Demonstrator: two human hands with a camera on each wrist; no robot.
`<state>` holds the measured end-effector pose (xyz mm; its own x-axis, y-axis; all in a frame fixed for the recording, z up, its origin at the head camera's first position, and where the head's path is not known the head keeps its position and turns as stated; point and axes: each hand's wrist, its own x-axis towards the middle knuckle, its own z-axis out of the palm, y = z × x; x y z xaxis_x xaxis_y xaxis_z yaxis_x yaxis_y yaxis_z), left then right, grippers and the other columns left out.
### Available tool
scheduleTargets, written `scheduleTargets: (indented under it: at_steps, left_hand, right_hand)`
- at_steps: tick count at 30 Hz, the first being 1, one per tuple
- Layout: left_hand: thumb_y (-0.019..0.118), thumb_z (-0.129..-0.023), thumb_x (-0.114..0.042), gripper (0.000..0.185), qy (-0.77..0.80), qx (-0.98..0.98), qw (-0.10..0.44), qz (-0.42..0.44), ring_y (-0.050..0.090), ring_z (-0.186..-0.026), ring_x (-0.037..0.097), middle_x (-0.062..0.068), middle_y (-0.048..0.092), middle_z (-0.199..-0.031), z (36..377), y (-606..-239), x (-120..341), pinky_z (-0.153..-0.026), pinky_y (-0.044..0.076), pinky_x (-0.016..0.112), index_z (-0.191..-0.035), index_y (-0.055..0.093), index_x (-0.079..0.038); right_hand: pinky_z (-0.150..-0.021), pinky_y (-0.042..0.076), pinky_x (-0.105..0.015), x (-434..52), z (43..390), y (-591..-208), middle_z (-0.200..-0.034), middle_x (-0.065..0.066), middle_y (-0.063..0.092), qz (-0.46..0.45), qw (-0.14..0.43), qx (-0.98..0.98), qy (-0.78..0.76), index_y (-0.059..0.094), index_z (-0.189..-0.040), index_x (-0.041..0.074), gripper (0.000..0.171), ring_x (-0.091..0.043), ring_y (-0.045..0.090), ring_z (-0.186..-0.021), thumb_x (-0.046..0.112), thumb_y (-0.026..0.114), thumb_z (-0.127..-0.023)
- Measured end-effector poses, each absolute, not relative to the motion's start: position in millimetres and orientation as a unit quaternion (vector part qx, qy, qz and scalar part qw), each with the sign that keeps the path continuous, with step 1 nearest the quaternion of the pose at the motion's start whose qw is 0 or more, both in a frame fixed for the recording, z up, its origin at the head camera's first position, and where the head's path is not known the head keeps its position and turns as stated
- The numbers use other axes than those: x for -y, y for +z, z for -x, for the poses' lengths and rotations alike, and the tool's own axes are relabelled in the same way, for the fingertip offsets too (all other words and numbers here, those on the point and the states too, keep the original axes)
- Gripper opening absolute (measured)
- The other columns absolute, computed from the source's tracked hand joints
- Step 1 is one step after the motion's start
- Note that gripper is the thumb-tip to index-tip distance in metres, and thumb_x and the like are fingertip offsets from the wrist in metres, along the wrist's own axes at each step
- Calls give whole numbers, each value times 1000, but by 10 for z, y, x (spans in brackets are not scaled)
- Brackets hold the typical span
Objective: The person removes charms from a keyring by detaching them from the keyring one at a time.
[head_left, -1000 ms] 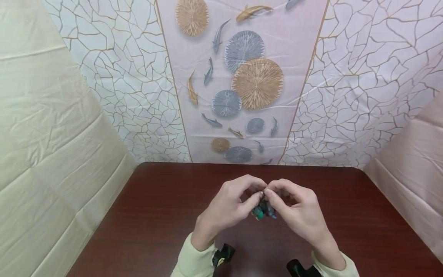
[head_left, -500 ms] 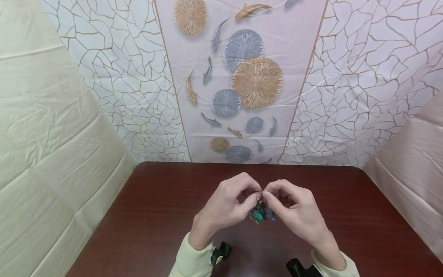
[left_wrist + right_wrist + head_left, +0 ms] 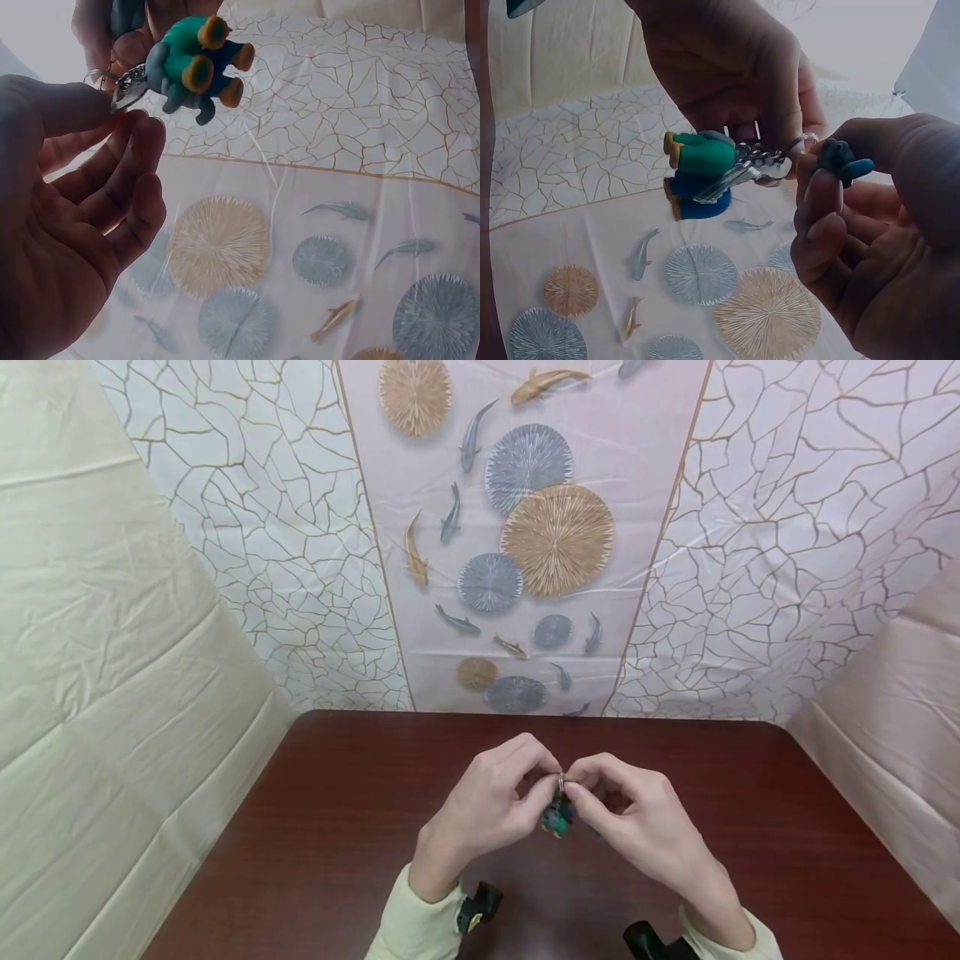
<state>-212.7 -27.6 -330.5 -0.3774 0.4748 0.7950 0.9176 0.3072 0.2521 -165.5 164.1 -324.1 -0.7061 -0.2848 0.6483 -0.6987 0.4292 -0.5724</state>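
Observation:
Both hands meet above the dark red table. My left hand pinches a metal key ring between thumb and fingers. From the ring hang toy figures, teal and blue with orange feet. My right hand pinches the ring from the other side. In the right wrist view a small dark teal figure lies against that hand's thumb and fingertips, beside the ring. A teal figure, a blue one and a metal clasp hang under the left hand.
Patterned cloth with fish and round discs hangs behind the table. Plain cream cloth closes the left side and pale pink cloth the right. Black wrist mounts show at my pale green cuffs.
Both hands have shifted a little to the left and closer together. The hanging figures have swung left and now bunch under the ring.

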Motion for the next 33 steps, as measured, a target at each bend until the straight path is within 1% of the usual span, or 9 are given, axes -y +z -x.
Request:
scheduleTargets:
  at_steps: [9,11,17,20,22,24,27,30,33]
  left_hand:
    - [65,-84,-1,13,-366,751,316,449,53,-67,0,-6,61,-78,2152,-3307,298,-63,42,6,-83,61,-14]
    - [65,-83,-2,13,-366,754,314,446,54,-66,-1,-6,61,-76,2151,-3310,298,-63,42,7,-82,60,-15]
    - [63,-83,-3,15,-372,759,301,442,52,-62,0,-7,57,-69,2137,-3324,277,-59,41,8,-77,56,-16]
    - [62,-85,-2,14,-380,758,290,444,53,-63,-1,-7,58,-72,2124,-3321,258,-60,42,7,-79,58,-15]
    - [62,-87,-2,11,-380,756,289,448,55,-67,-1,-5,61,-78,2121,-3315,250,-63,44,6,-85,61,-13]
    - [64,-87,-2,11,-377,749,299,455,58,-72,-1,-4,63,-85,2127,-3310,247,-67,46,7,-90,64,-12]
    - [66,-86,-1,13,-369,736,326,464,59,-76,1,-3,65,-89,2137,-3304,244,-71,49,10,-94,66,-11]
    - [67,-86,-1,11,-361,732,342,465,59,-76,3,-4,65,-86,2136,-3310,243,-71,48,11,-90,66,-11]
    - [66,-86,-3,10,-354,743,344,453,56,-72,3,-5,65,-80,2126,-3316,243,-69,45,10,-86,65,-13]
  right_hand:
    - [-49,43,-15,-1638,1667,-3245,-73,10,60,-316,233,814,428,68,-94,19,23,0,51,-59,-1,71,-85]
    - [-49,41,-14,-1638,1676,-3257,-72,10,59,-323,240,810,427,68,-93,20,24,0,51,-59,-2,71,-84]
    - [-49,40,-13,-1634,1666,-3241,-74,14,55,-319,225,815,427,66,-90,21,22,1,48,-59,-1,70,-87]
    - [-48,39,-13,-1634,1663,-3231,-74,15,54,-317,224,816,428,66,-89,21,22,1,48,-59,-1,70,-87]
    - [-48,38,-13,-1635,1662,-3230,-73,15,54,-316,227,817,426,65,-88,21,22,2,47,-59,-1,70,-87]
    - [-48,38,-13,-1636,1663,-3227,-72,15,54,-315,228,817,426,65,-88,22,23,2,47,-59,-1,70,-86]
    - [-48,39,-13,-1639,1665,-3224,-72,14,54,-315,229,815,428,65,-88,21,23,2,47,-59,-1,70,-86]
    - [-47,40,-13,-1639,1664,-3223,-72,14,55,-318,227,812,433,65,-88,21,22,2,48,-58,-1,70,-86]
    - [-47,40,-13,-1637,1664,-3224,-73,13,55,-320,224,809,439,65,-88,21,22,2,48,-58,-1,70,-86]
